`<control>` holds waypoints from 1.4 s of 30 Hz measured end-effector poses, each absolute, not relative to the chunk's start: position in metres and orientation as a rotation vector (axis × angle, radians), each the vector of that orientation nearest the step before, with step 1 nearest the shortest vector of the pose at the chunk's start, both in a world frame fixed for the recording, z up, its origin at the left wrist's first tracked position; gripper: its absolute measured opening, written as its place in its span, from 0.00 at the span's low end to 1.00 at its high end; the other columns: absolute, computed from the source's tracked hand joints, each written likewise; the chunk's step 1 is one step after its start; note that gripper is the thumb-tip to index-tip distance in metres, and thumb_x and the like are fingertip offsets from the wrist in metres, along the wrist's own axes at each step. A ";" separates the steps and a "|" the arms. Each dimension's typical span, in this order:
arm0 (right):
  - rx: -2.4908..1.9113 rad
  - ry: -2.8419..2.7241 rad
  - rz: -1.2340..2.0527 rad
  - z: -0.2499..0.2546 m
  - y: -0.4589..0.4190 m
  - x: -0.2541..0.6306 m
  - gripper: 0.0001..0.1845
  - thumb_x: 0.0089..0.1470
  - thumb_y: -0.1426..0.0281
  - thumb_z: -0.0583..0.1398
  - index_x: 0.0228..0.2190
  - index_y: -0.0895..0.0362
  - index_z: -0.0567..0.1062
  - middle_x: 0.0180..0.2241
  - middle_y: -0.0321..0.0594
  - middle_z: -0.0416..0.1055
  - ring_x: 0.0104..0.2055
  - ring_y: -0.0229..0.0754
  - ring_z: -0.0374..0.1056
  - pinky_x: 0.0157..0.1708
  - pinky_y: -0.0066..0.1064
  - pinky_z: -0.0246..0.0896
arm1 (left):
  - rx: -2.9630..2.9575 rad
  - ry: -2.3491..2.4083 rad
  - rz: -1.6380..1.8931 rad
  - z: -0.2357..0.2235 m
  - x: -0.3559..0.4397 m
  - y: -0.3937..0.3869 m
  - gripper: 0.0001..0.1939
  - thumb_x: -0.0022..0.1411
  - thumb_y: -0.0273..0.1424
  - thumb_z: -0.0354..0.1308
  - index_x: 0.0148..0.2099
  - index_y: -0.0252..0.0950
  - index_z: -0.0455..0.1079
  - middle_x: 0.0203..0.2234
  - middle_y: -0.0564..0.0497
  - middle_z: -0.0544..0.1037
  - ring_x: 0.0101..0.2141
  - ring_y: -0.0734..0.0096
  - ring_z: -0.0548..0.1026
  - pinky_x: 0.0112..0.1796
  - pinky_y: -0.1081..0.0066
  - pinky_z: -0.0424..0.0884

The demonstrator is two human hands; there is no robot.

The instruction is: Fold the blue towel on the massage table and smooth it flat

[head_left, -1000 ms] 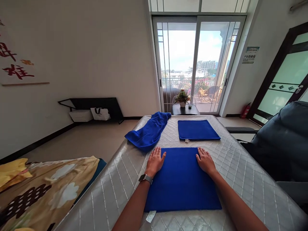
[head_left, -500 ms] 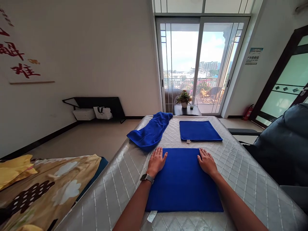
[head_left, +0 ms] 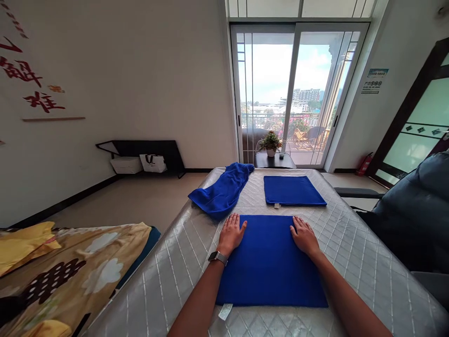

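A blue folded towel (head_left: 270, 262) lies flat on the grey quilted mattress (head_left: 351, 243) in front of me. My left hand (head_left: 232, 233) rests flat on its far left corner, fingers stretched out; a watch is on that wrist. On the far right corner my right hand (head_left: 304, 236) lies flat too, fingers apart. Beyond them sits a smaller folded blue towel (head_left: 293, 190). A crumpled blue towel (head_left: 224, 189) lies at the mattress's left edge, just past my left hand.
A patterned yellow and brown cover (head_left: 63, 276) lies at lower left. A dark chair (head_left: 414, 210) stands on the right. Past the mattress, a small dark table holds a potted plant (head_left: 270, 142) before glass sliding doors. A low black shelf (head_left: 143, 157) stands by the left wall.
Both hands stay flat on the near towel's far corners. The view has shifted slightly; nothing on the mattress has moved.
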State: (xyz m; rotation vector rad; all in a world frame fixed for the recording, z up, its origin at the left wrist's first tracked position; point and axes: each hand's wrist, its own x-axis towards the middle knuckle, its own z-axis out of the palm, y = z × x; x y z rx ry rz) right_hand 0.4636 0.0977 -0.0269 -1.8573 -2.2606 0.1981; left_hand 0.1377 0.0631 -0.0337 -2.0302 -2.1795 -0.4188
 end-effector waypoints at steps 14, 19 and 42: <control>-1.857 -2.264 0.179 -0.031 0.100 0.465 0.35 0.69 0.59 0.42 0.71 0.61 0.54 0.73 0.40 0.47 0.75 0.43 0.42 0.72 0.40 0.33 | -2.017 -2.206 -0.443 -0.035 0.139 0.064 0.37 0.75 0.50 0.36 0.72 0.30 0.58 0.69 0.39 0.62 0.69 0.55 0.59 0.68 0.55 0.55; -1.859 -2.259 0.198 -0.030 0.099 0.465 0.35 0.69 0.59 0.42 0.71 0.61 0.54 0.73 0.40 0.47 0.75 0.42 0.42 0.72 0.39 0.33 | -2.026 -2.206 -0.423 -0.034 0.139 0.064 0.37 0.75 0.50 0.35 0.71 0.29 0.59 0.69 0.38 0.62 0.69 0.56 0.59 0.68 0.56 0.54; -1.855 -2.238 0.247 -0.025 0.097 0.463 0.35 0.69 0.59 0.42 0.71 0.61 0.54 0.73 0.38 0.46 0.75 0.42 0.41 0.72 0.38 0.31 | -2.048 -2.199 -0.431 -0.035 0.135 0.066 0.37 0.74 0.50 0.37 0.72 0.28 0.58 0.69 0.36 0.61 0.69 0.54 0.59 0.67 0.53 0.55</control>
